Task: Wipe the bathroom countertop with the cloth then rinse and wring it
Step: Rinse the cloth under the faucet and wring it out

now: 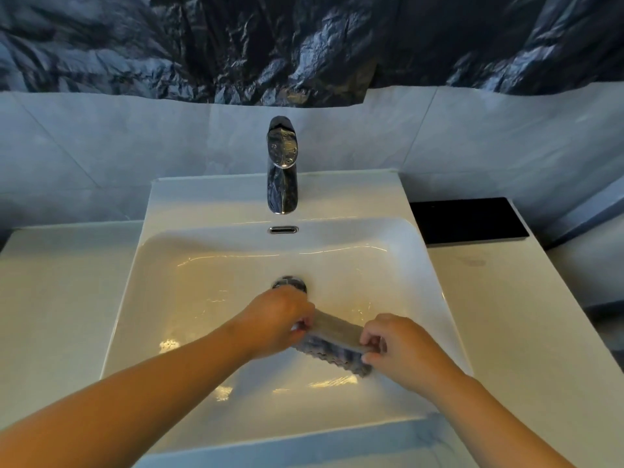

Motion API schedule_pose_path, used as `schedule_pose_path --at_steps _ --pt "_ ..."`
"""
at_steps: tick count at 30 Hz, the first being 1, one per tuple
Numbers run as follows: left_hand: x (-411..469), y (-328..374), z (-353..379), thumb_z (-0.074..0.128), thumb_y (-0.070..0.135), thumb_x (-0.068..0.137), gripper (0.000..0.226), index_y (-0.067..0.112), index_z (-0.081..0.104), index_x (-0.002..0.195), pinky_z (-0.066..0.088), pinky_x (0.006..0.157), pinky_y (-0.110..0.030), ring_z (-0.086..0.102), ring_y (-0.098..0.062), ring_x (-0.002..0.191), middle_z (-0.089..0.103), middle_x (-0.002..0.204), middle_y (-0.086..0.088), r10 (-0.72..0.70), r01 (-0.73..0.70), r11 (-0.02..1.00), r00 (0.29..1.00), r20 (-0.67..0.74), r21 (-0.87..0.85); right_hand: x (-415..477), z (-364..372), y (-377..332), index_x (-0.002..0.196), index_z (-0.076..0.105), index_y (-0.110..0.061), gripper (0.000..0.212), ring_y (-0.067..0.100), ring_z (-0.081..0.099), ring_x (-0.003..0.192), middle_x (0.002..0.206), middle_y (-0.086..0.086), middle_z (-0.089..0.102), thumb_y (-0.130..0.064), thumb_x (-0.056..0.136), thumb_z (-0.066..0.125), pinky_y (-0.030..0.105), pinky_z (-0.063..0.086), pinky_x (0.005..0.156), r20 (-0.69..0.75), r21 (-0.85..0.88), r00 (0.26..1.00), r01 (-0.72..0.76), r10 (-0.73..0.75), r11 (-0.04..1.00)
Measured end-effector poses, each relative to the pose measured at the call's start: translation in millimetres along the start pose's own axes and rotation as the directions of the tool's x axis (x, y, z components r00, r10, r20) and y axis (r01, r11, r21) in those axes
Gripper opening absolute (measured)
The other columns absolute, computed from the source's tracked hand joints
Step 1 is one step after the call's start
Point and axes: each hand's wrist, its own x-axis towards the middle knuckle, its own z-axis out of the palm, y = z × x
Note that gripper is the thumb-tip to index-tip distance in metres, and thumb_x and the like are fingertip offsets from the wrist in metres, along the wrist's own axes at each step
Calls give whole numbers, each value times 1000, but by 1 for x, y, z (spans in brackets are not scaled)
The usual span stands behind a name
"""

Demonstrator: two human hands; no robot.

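Head view shows both hands over the sink basin (162, 298), with the cloth (337, 336) stretched between them as a narrow, bunched strip.

**Task status**
- Wiping: judged complete. The cloth is off the countertop (50, 282) and held above the basin, just in front of the drain (289, 284).
- Rinsing: cannot be confirmed. No stream leaves the faucet (283, 163). Bright reflections on the basin floor suggest wetness, but this is not certain.
- Wringing: judged to be the step in hand, either at its start or under way. The cloth is gathered lengthwise and gripped at both ends, which is the usual setup for a twist. No marked twist is visible in the strip.
- Remaining: finish the wring, and rinse first if that was not done.

**Hand pose**
- Left hand (277, 319): back of the hand up, forearm reaching in from the lower left. Its fingers are curled down round the far-left end of the cloth.
- Right hand (398, 346): forearm reaching in from the lower right. Thumb and fingers pinch the near-right end of the cloth, and a blue textured fold hangs below the grip.
- The hands are apart, joined only by the cloth.
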Motion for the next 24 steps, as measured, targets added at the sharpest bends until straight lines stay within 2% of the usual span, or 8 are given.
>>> schedule_pose_path --at_steps 4,7,9,13,16,18,21,24 --pt "-19 2 24 65 21 78 3 23 67 81 47 67 -29 57 -16 86 61 87 4 10 -10 1000 999 53 1 -5 15 -5 86 70 -27 9 8 58 76 80 -10 63 -32 80 66 19 41 62 107 -3 994 -16 16 1000" --pt "-16 5 28 61 29 83 12 19 67 86 47 72 -30 54 -17 91 58 91 3 -83 83 996 996 -38 9 -1 13 -6 85 72 -25 13 10 57 77 84 -8 64 -34 86 62 24 47 68 -51 11 998 -45 45 999" --pt "-9 7 24 62 31 85 19 18 65 98 44 78 -29 50 -17 98 57 100 1 -104 106 994 991 -86 20 2 14 -4 96 66 -25 14 12 54 87 95 -7 59 -35 87 61 21 44 69 -165 -13 983 -86 83 996" --pt "10 11 23 58 27 90 39 12 54 126 41 97 -37 45 -23 116 56 121 -3 -86 74 992 988 125 100 7 27 3 97 54 -21 28 19 51 88 99 0 49 -45 84 62 28 42 68 -50 -71 966 -255 252 964" --pt "24 13 22 57 33 88 34 16 57 117 39 95 -37 46 -23 108 56 112 -2 -98 22 956 964 247 293 10 32 4 96 54 -22 23 15 52 85 97 -2 53 -37 82 67 23 40 64 -77 66 957 -274 279 959" --pt "28 14 18 58 35 83 27 17 61 103 40 92 -34 49 -22 101 57 102 -1 -122 24 936 958 259 350 9 30 3 93 50 -22 18 11 53 77 90 -3 56 -29 85 65 18 37 57 -73 196 961 -249 268 948" --pt "21 14 5 67 36 73 19 23 59 85 46 77 -28 51 -17 89 57 89 5 -231 217 973 939 253 85 4 22 -1 95 48 -21 15 11 58 71 83 0 62 -21 90 62 15 44 57 -46 514 971 -177 233 839" --pt "4 16 -17 72 34 71 25 22 50 74 37 62 -26 47 -13 71 51 77 7 -306 433 866 855 419 -251 -2 6 -14 102 52 -26 15 12 62 83 90 0 64 -23 91 61 18 50 67 -168 693 967 -24 194 721"
